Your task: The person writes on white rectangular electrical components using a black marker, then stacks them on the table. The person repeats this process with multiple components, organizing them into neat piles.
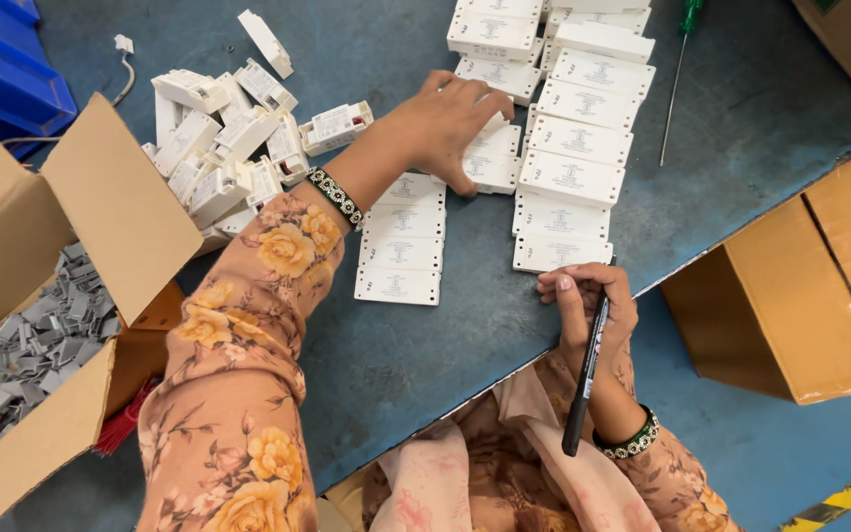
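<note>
Holding a black pen (586, 369) near the tabletop (396, 355) edge, the right hand (588, 305) has its grip curled shut round the pen's upper part, tip up by the nearest white box (560, 252), barrel slanting down twd the wrist w/ a green-and-white bangle (628, 440). Just beyond, flat white boxes w/ printed labels lie in neat overlapping columns: one short column (401, 251) centre, a longer one (578, 148) to its right, running up to stacked boxes (494, 34) at the far edge. Left hand (450, 123) reaches across, grip spread, fingertips pressing on a box (492, 169) between the two columns; beaded bracelet (335, 196) on that wrist. Left of it, a loose heap of small white parts (224, 148). Nearer left, an open carton (71, 286) w/ grey clips (22, 345). Far right, a green-handled screwdriver (680, 69) lies on the tabletop, brown cartons (800, 296) below that edge.
</note>
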